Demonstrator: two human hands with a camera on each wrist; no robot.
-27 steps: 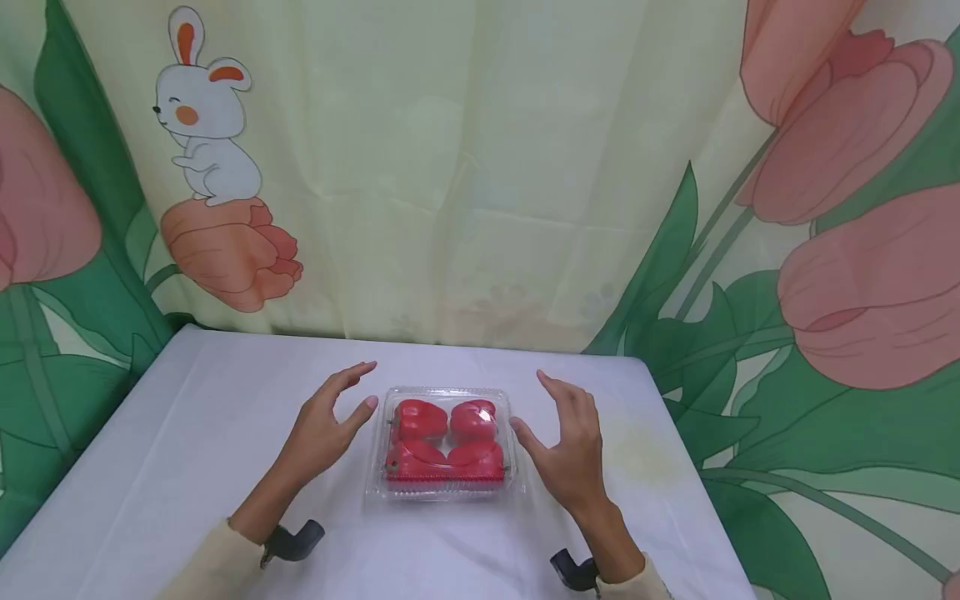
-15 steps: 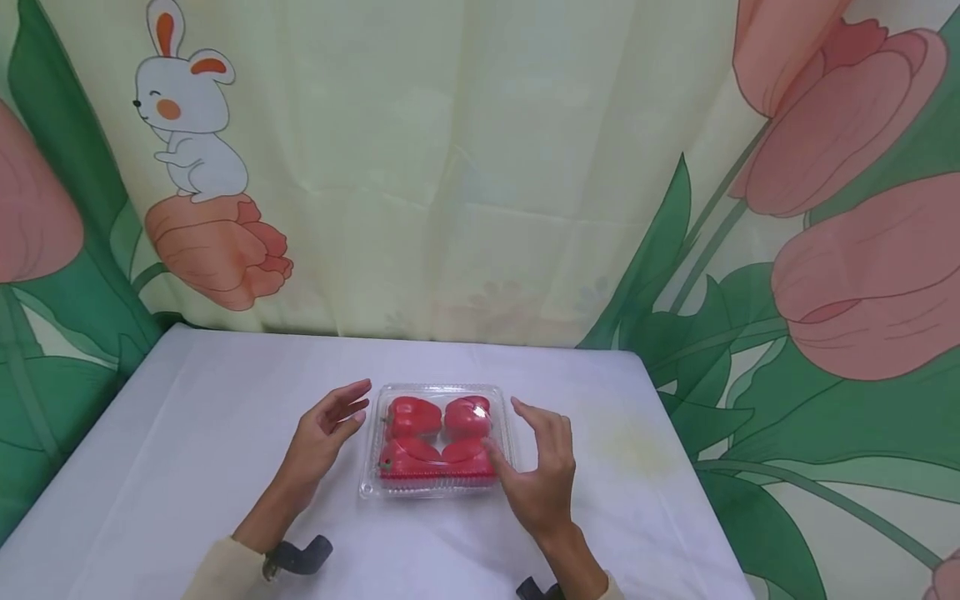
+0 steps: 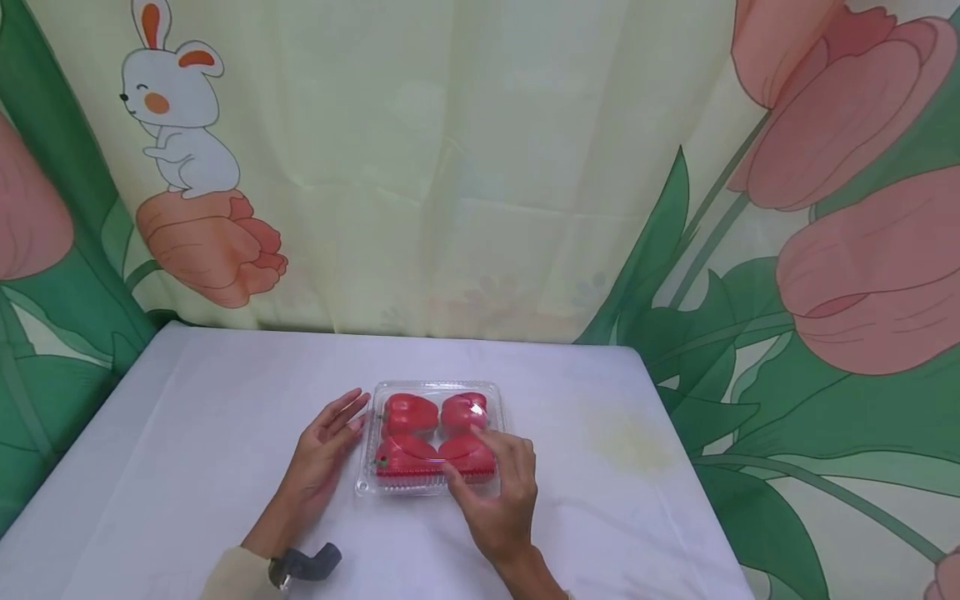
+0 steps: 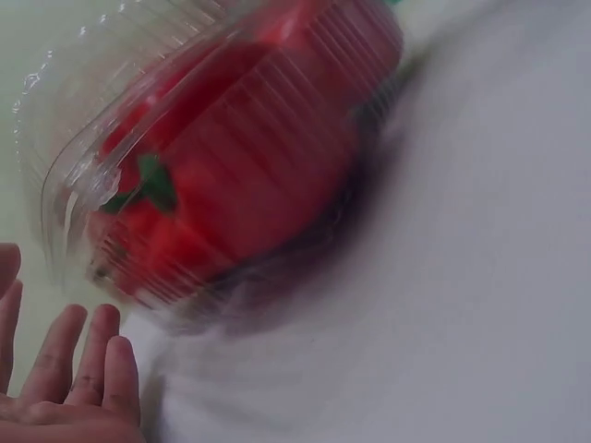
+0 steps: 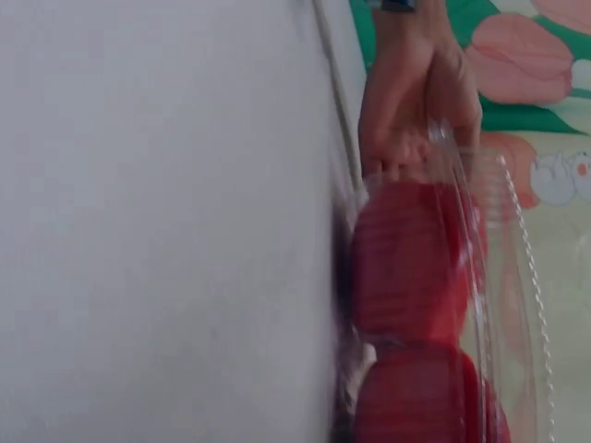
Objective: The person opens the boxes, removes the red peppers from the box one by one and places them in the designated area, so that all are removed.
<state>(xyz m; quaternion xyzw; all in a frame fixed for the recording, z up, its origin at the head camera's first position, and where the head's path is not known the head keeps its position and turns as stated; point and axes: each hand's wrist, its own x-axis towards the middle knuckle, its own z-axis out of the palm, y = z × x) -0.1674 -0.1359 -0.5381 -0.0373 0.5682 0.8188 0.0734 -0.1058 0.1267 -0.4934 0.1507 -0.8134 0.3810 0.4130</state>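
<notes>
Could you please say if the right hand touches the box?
Cannot tell: the head view shows the right hand overlapping the box, contact or gap unclear.

You have soft, diffuse light in the head view; one small, hard glare sits at two o'clock on the clear container [image 3: 435, 386], with faint, blurry-edged shadows on the white tablecloth [image 3: 637, 517]; your left wrist view is dimmer, the container smeared, a dark shadow along its four o'clock side, while the left hand [image 4: 65, 423] at seven o'clock looks crisper; your right wrist view is hazy, its tablecloth flat grey toward nine o'clock.
</notes>
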